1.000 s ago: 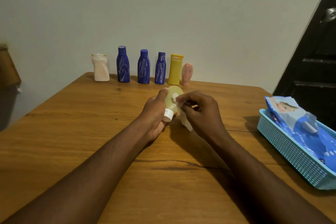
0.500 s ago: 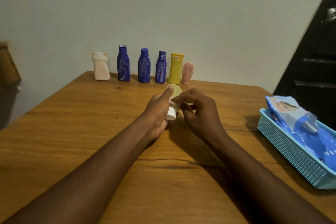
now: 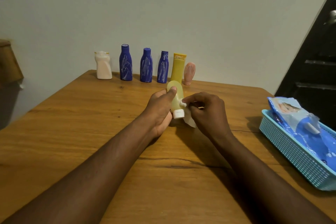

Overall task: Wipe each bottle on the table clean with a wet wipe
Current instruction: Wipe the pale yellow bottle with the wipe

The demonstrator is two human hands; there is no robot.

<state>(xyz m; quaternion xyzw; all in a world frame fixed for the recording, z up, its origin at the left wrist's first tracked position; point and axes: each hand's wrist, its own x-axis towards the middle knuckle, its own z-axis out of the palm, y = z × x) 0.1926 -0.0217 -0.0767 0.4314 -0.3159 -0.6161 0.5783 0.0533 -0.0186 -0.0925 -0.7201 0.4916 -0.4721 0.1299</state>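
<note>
While left hand (image 3: 160, 109) grips a pale yellow bottle (image 3: 176, 96) above the tabletop (image 3: 72, 132), right hand (image 3: 205, 112) fingers (image 3: 189, 99) pinch a wet wipe (image 3: 189, 121) against it.

A: Where's the row of bottles (image 3: 146, 65)?
B: Upper centre of the frame, along the far edge of the counter (image 3: 72, 132), behind the held bottle (image 3: 177, 96).
A: And the basket (image 3: 291, 154)?
B: Right edge of the frame, wipes pack (image 3: 298, 120) inside it.
</note>
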